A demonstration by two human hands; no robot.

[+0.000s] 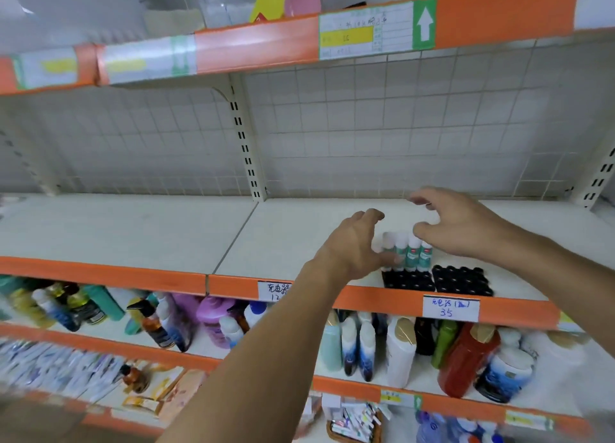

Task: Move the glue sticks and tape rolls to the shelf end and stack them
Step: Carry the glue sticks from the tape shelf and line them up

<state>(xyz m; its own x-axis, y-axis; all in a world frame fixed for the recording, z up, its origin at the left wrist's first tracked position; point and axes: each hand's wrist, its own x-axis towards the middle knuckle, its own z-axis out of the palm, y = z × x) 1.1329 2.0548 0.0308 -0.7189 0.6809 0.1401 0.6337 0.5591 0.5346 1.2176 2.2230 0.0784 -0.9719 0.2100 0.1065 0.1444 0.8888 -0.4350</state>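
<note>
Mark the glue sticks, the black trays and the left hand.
glue sticks (413, 252): head view, label of third stick.
black trays (462, 281): head view, middle of right tray.
left hand (352, 248): head view, back of hand.

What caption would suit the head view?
Both hands reach around upright glue sticks on a shelf.

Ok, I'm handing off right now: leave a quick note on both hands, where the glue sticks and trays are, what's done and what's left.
Left hand: open, fingers touching the left side of the glue sticks, no grip.
Right hand: open, hovering above the sticks, holding nothing.
Glue sticks: four upright in a tight row on the middle shelf, just behind two black trays at its front edge.
Tape rolls: none clearly visible.
Done: sticks grouped upright.
Left: gather the row, shift it to the shelf end, stack; locate the tape rolls.
</note>
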